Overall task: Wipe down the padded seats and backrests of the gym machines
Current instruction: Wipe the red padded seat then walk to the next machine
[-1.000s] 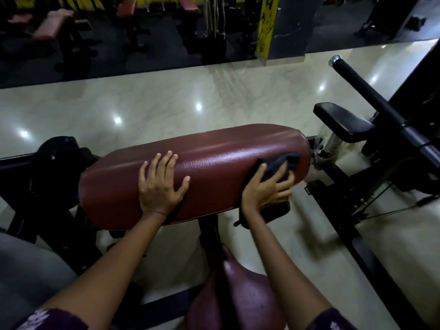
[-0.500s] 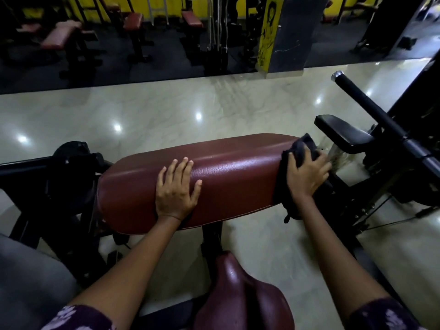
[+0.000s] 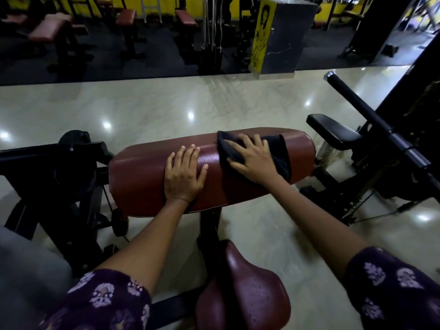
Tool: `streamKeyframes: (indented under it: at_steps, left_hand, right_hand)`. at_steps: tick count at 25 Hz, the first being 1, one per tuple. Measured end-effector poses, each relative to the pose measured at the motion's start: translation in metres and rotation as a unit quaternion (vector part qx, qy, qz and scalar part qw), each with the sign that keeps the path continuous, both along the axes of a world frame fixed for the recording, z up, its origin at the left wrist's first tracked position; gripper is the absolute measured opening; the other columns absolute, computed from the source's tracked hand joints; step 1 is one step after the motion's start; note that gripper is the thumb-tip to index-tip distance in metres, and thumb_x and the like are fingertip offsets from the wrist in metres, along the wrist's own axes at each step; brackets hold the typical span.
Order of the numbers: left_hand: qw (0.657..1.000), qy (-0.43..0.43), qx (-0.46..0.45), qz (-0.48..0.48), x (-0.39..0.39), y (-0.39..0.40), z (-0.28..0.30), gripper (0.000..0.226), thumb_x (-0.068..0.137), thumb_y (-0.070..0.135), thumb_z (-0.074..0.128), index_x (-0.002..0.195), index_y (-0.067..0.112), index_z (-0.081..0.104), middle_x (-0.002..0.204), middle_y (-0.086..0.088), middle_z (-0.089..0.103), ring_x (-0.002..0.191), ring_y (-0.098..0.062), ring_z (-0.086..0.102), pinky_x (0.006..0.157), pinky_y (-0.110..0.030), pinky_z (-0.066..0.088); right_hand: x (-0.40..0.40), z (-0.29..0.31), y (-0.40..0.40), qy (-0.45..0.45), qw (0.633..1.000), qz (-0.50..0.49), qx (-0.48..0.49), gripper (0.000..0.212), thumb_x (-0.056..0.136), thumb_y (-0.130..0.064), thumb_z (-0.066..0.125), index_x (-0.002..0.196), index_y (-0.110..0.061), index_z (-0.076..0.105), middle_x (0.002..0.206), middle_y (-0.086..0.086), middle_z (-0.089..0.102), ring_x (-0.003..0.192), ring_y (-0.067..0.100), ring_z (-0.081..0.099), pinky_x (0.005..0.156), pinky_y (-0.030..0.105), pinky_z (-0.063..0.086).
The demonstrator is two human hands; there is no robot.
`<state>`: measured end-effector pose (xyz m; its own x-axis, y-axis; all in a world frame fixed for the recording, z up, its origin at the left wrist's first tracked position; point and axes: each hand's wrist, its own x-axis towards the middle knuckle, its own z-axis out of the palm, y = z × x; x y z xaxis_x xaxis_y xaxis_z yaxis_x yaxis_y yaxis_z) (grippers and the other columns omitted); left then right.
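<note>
Padding on the long maroon arm pad (image 3: pixel 300 158) at the centre of the frame is what we are wiping. Our right hand (image 3: pixel 252 160) lies flat with its fingers spread and straight, pressing the dark cloth (image 3: pixel 278 151) onto the upper right part of the pad; nothing is pinched, the cloth is only held down under the palm. Just to its left, our left hand (image 3: pixel 184 175) rests open on the bare leather, fingers together, bracing. The cloth covers the pad's top toward its right end, which stays uncovered.

We judge this to be mid-wipe on the pad's top surface. The left half under our bracing hand looks unwiped, so the next stroke calls for sliding the cloth leftward, which means lifting the left hand clear.

Below, at the lower centre of the frame, the maroon seat (image 3: pixel 245 294) waits its turn. At the right stands a black pad (image 3: pixel 333 129) on a neighbouring machine, under a black bar (image 3: pixel 371 117).
</note>
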<state>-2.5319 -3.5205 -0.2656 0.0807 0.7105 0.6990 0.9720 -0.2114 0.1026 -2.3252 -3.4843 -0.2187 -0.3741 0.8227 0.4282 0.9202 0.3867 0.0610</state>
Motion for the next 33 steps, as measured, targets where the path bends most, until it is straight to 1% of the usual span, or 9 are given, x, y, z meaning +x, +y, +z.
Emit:
streamKeyframes:
  at_steps: [3,6,8,12,14,19,24,28,33]
  left_hand:
    - [0.999,-0.005,-0.042,-0.009,-0.002,0.001,0.006,0.049,0.092,0.042,0.041,0.123,0.009,0.060,0.127,-0.009,0.061,0.118,-0.029,0.055,0.101,-0.044,0.034]
    - [0.995,0.003,-0.096,-0.005,-0.002,-0.005,0.011,0.051,0.093,0.044,0.038,0.123,0.010,0.058,0.126,-0.010,0.060,0.118,-0.031,0.054,0.102,-0.046,0.034]
    - [0.991,-0.004,-0.133,0.006,0.004,-0.012,0.015,0.056,0.093,0.045,0.031,0.130,0.010,0.054,0.133,-0.011,0.055,0.126,-0.032,0.048,0.107,-0.049,0.029]
    - [0.966,0.004,-0.252,0.058,0.020,-0.031,0.021,0.065,0.099,0.044,0.032,0.151,0.011,0.013,0.159,-0.010,0.011,0.147,-0.028,0.003,0.115,-0.047,-0.007]
    - [0.963,-0.006,-0.258,0.074,0.033,-0.051,0.016,0.071,0.098,0.042,0.038,0.151,0.010,0.004,0.159,-0.010,-0.002,0.146,-0.027,-0.007,0.115,-0.047,-0.010]
    - [0.930,-0.092,-0.349,0.072,0.068,-0.133,-0.031,0.064,0.098,0.034,0.042,0.150,0.009,0.014,0.159,-0.008,-0.005,0.147,-0.023,-0.003,0.118,-0.044,0.000]
    - [0.868,-0.155,-0.458,0.117,0.093,-0.215,-0.097,0.059,0.099,0.027,0.042,0.148,0.007,0.018,0.159,-0.009,0.004,0.147,-0.022,0.004,0.118,-0.044,0.000]
    - [0.821,-0.134,-0.544,0.110,0.110,-0.268,-0.138,0.056,0.099,0.028,0.040,0.148,0.007,0.021,0.158,-0.009,0.008,0.146,-0.022,0.010,0.118,-0.042,0.006]
    - [0.809,-0.123,-0.571,0.063,0.110,-0.272,-0.172,0.054,0.098,0.028,0.042,0.146,0.009,0.026,0.156,-0.007,0.018,0.143,-0.019,0.017,0.118,-0.039,0.008]
  right_hand:
    - [0.047,-0.019,-0.017,-0.038,0.998,-0.017,0.038,0.064,0.076,-0.053,0.047,0.136,-0.032,0.042,0.133,0.009,0.051,0.101,0.039,0.050,0.074,0.044,0.045]
    - [0.044,-0.031,-0.037,0.082,0.992,-0.099,0.001,0.069,0.073,-0.036,0.071,0.138,-0.027,0.047,0.138,0.014,0.046,0.100,0.043,0.048,0.074,0.048,0.046]
    - [0.034,-0.032,-0.047,0.160,0.981,-0.106,-0.032,0.070,0.072,-0.023,0.076,0.137,-0.023,0.050,0.136,0.018,0.044,0.099,0.043,0.046,0.080,0.050,0.047]
    - [0.034,-0.022,-0.054,0.166,0.980,-0.076,-0.073,0.063,0.075,-0.014,0.073,0.134,-0.015,0.052,0.129,0.022,0.045,0.100,0.042,0.046,0.083,0.050,0.046]
    - [0.045,-0.016,-0.056,0.126,0.986,-0.051,-0.096,0.058,0.076,-0.017,0.072,0.131,-0.014,0.054,0.125,0.021,0.046,0.101,0.041,0.046,0.082,0.048,0.046]
    - [0.091,-0.060,-0.086,0.074,0.963,0.046,-0.255,0.048,0.076,-0.024,0.073,0.121,-0.017,0.060,0.112,0.015,0.047,0.098,0.036,0.050,0.078,0.042,0.047]
    - [0.124,-0.123,-0.134,0.022,0.917,0.072,-0.391,0.048,0.076,-0.030,0.073,0.122,-0.021,0.061,0.112,0.013,0.049,0.100,0.033,0.051,0.082,0.038,0.046]
    - [0.133,-0.157,-0.173,-0.001,0.894,0.077,-0.441,0.052,0.077,-0.029,0.071,0.128,-0.022,0.058,0.116,0.013,0.048,0.104,0.033,0.051,0.084,0.038,0.046]
    - [0.125,-0.193,-0.205,-0.023,0.876,0.061,-0.479,0.060,0.078,-0.028,0.069,0.135,-0.024,0.051,0.122,0.012,0.044,0.108,0.033,0.047,0.090,0.040,0.046]
